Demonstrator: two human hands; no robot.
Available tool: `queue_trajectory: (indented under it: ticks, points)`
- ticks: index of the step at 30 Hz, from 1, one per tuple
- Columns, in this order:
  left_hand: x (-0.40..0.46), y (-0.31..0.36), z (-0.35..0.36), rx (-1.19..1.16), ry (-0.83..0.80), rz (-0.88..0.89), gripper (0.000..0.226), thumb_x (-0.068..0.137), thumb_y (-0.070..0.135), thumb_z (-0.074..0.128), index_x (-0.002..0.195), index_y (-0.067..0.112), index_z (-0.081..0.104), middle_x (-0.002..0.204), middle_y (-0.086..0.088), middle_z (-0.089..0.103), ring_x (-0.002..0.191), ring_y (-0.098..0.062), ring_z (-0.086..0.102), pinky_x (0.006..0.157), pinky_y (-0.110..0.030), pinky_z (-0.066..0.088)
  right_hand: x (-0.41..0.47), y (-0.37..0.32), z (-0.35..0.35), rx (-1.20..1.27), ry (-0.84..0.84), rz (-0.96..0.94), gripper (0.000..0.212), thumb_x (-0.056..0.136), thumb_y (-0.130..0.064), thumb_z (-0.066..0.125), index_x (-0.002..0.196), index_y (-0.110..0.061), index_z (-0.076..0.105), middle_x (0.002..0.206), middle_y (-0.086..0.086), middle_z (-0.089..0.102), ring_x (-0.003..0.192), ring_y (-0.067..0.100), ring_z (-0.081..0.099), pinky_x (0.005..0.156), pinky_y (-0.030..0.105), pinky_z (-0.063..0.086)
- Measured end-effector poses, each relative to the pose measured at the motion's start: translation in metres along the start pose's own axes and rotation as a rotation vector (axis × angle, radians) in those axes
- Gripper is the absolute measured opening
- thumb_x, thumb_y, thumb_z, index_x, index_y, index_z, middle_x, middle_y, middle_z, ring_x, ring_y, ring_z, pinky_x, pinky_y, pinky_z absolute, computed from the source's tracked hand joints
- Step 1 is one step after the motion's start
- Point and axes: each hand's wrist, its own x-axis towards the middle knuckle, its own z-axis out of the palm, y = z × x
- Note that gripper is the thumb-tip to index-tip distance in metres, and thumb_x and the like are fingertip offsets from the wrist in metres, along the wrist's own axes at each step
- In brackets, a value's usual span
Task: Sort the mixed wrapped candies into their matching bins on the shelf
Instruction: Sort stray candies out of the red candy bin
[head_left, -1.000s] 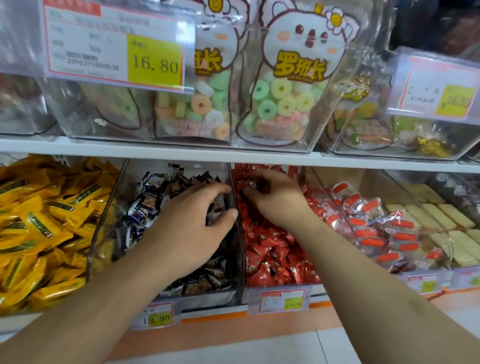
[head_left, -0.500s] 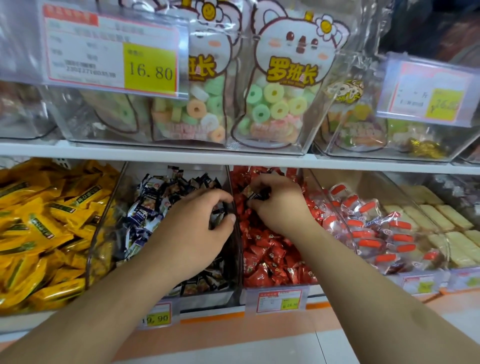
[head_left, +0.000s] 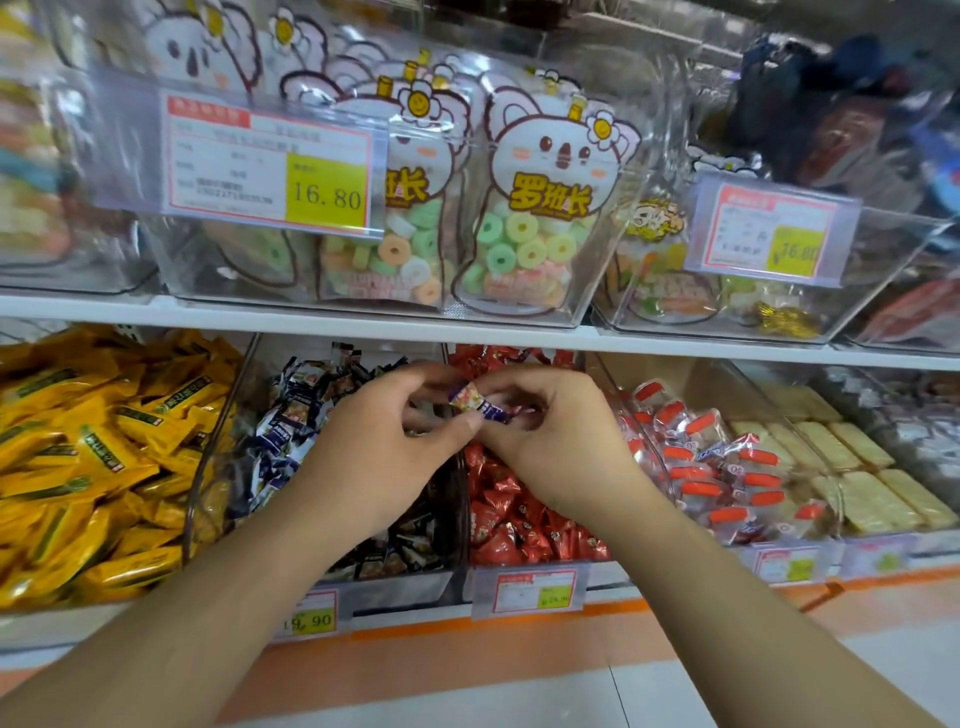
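Upper price tag (head_left: 270, 163) reads 16.80; candy bag (head_left: 543, 208) reads 罗班长.

A shop, plainly, the sweets aisle of one. White shelf (head_left: 363, 332) stacked in tiers, lined with clear plastic bins (head_left: 545, 317) of goods for sale. Printed price tags (head_left: 270, 161) clipped to bin fronts, yellow panels reading 16.80 above and 19.90 (head_left: 306, 618) below. Bulk wrapped candies sorted by kind: yellow packs (head_left: 93, 457), dark wrappers (head_left: 291, 415), red wrappers (head_left: 514, 514). Branded cartoon pouches (head_left: 535, 218) of ring sweets overhead.
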Motion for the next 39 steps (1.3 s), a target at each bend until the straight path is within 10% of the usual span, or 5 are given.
queue_trajectory:
  ticks: [13,19,25,32,39]
  points:
    - [0.007,-0.019,-0.048,0.031,0.096,-0.177,0.010,0.083,0.035,0.085,0.086,0.034,0.076,0.082,0.011,0.075,0.083,-0.011,0.073,0.085,-0.036,0.058,-0.002,-0.020,0.017,0.262,-0.152,0.037,0.044,0.089,0.011,0.069,0.121,-0.019,0.071,0.116,-0.008,0.072,0.090,0.004,0.074,0.081,0.022,0.061]
    - [0.002,-0.015,-0.034,0.311,-0.024,-0.156,0.035,0.096,0.040,0.068,0.129,0.046,0.061,0.115,0.017,0.061,0.068,-0.008,0.067,0.057,-0.021,0.050,0.005,0.010,-0.010,0.017,0.084,0.061,0.031,0.089,0.002,0.065,0.105,-0.022,0.077,0.096,-0.012,0.076,0.092,0.000,0.069,0.081,0.014,0.052]
    - [-0.001,-0.009,-0.001,0.423,-0.232,0.039,0.068,0.094,0.064,0.056,0.156,0.047,0.030,0.162,0.022,0.026,0.144,-0.006,0.036,0.116,-0.026,0.031,0.009,0.043,-0.020,-0.427,-0.008,0.101,0.039,0.093,-0.028,0.071,0.131,-0.025,0.065,0.128,-0.005,0.068,0.109,0.013,0.063,0.092,0.017,0.040]
    - [0.005,-0.015,0.010,0.438,-0.240,0.064,0.065,0.093,0.060,0.060,0.152,0.040,0.041,0.156,0.029,0.020,0.131,0.009,0.028,0.108,-0.015,0.024,0.019,0.066,0.009,-0.662,-0.313,0.046,0.071,0.092,-0.062,0.042,0.157,-0.034,0.036,0.162,-0.006,0.038,0.151,0.022,0.027,0.124,0.046,0.024]
    - [0.008,-0.018,0.011,0.425,-0.221,0.092,0.061,0.090,0.060,0.063,0.145,0.041,0.046,0.148,0.030,0.024,0.130,0.008,0.031,0.106,-0.016,0.025,0.016,0.054,-0.006,-0.448,-0.269,-0.012,0.037,0.095,-0.035,0.068,0.131,-0.036,0.069,0.138,-0.017,0.063,0.130,0.002,0.053,0.114,0.023,0.038]
